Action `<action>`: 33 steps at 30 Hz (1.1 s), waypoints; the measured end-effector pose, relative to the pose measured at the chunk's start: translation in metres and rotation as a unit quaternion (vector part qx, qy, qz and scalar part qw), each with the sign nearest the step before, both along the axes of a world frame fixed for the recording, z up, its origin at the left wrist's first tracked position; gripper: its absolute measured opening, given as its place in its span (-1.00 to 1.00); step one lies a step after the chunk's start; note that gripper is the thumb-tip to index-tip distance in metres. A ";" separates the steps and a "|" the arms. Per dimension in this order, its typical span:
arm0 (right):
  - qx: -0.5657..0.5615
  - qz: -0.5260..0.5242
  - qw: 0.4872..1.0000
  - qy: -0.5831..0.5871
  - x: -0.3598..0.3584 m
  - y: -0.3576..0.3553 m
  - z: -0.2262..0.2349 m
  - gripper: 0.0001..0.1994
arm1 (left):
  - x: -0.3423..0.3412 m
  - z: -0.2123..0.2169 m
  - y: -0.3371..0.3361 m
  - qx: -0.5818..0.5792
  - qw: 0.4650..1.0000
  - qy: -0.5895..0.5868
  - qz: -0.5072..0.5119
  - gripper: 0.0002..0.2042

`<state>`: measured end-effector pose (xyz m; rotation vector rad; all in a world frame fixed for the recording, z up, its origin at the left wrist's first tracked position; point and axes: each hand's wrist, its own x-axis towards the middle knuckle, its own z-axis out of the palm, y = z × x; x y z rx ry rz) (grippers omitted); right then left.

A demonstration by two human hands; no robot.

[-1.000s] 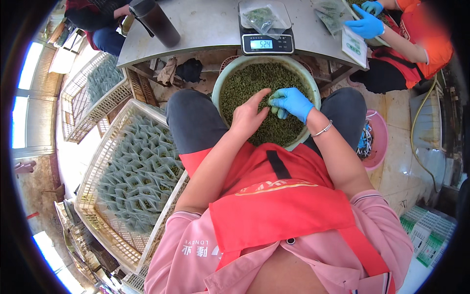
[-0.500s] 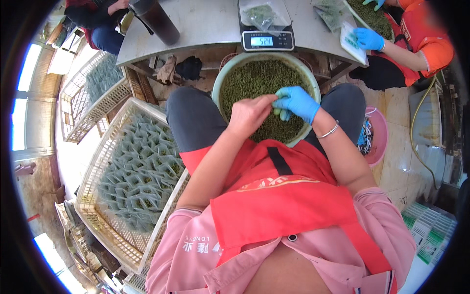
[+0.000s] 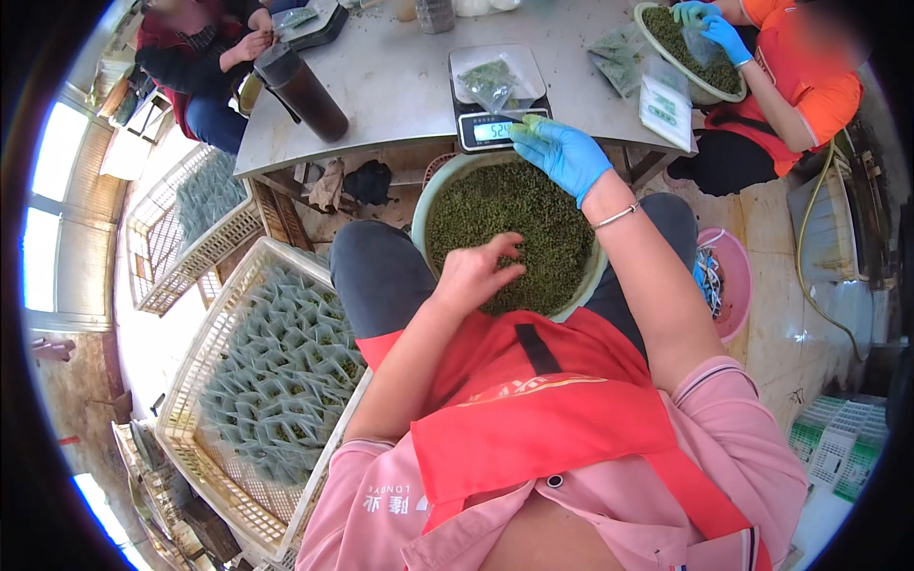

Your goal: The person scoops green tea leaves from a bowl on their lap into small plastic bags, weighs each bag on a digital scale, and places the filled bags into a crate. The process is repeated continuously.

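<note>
My bare left hand (image 3: 476,274) is over the near left part of a pale green basin (image 3: 597,276), its fingers apart and nothing visible in them. Small green granules, like dried buds or leaf bits (image 3: 514,219), fill the basin between my knees. My right hand (image 3: 571,160), in a blue glove, is raised at the basin's far edge beside a digital scale (image 3: 476,134). Its fingertips, tinged green, are pressed together; whatever they pinch is too small to make out. A clear bag (image 3: 489,86) with green contents lies on the scale's pan, just beyond that hand.
A metal table (image 3: 400,95) bears a dark flask (image 3: 303,95), green-filled bags (image 3: 619,57) and a white packet (image 3: 665,112). Crates (image 3: 181,419) of upright filled bags (image 3: 276,381) stand left; a pink basin (image 3: 733,285) is right. Co-workers sit at both far sides.
My hands have come apart: the gloved right one has moved forward to the scale, the left has lowered toward the granules. The view has tilted up, and the right co-worker now handles a bag.
</note>
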<state>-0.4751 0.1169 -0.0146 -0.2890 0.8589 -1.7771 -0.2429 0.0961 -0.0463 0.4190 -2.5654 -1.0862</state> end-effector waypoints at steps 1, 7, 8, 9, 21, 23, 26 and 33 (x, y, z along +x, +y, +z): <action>0.028 -0.003 0.999 0.023 -0.002 0.002 -0.004 -0.80 | 0.001 0.004 -0.003 -0.047 0.998 0.004 -0.033 -0.62; 0.175 -0.057 0.941 0.285 0.028 0.042 -0.031 -0.75 | 0.007 0.017 -0.071 -0.077 0.989 0.011 0.124 -0.75; 0.161 -0.082 0.918 0.353 0.032 0.042 -0.032 -0.74 | 0.005 0.014 -0.090 0.044 0.984 0.032 0.169 -0.75; 0.147 -0.111 0.889 0.420 0.033 0.041 -0.032 -0.74 | 0.002 0.027 -0.105 0.059 0.974 0.027 0.215 -0.75; 0.087 -0.186 0.574 0.793 0.006 -0.034 -0.023 -0.69 | -0.024 -0.005 -0.128 -0.100 0.950 0.094 0.279 -0.80; 0.160 -0.126 0.521 0.829 0.002 -0.053 -0.017 -0.72 | -0.024 -0.003 -0.130 -0.102 0.947 0.076 0.294 -0.81; 0.198 -0.052 0.462 0.863 -0.003 -0.070 -0.003 -0.72 | -0.027 0.001 -0.132 -0.099 0.941 0.042 0.322 -0.76; 0.067 0.058 0.395 0.914 0.073 -0.074 0.036 -0.80 | -0.037 -0.005 -0.144 -0.224 0.909 0.016 0.352 -0.56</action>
